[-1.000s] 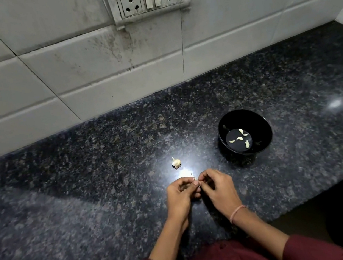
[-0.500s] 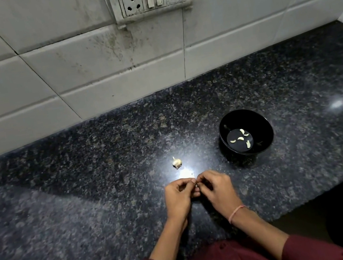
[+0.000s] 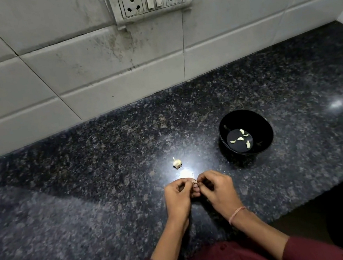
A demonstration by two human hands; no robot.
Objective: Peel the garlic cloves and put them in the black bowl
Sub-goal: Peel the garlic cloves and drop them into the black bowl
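**A:** Garlic check: where is it all?

**B:** Leftover bulb piece (image 3: pixel 177 163) sits on the counter (image 3: pixel 85 189), just beyond the left hand (image 3: pixel 178 196). That hand pinches a clove (image 3: pixel 194 181). The right hand (image 3: pixel 218 190) pinches it too, fingertips meeting. Several peeled cloves (image 3: pixel 240 139) lie in the black bowl (image 3: pixel 261 128), further right.

**A:** Tips?

**B:** I'd steady the clove with the left, start peeling at its root end with a right thumbnail, and strip in one pull.

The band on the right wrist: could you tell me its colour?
Pale pink band, head view.
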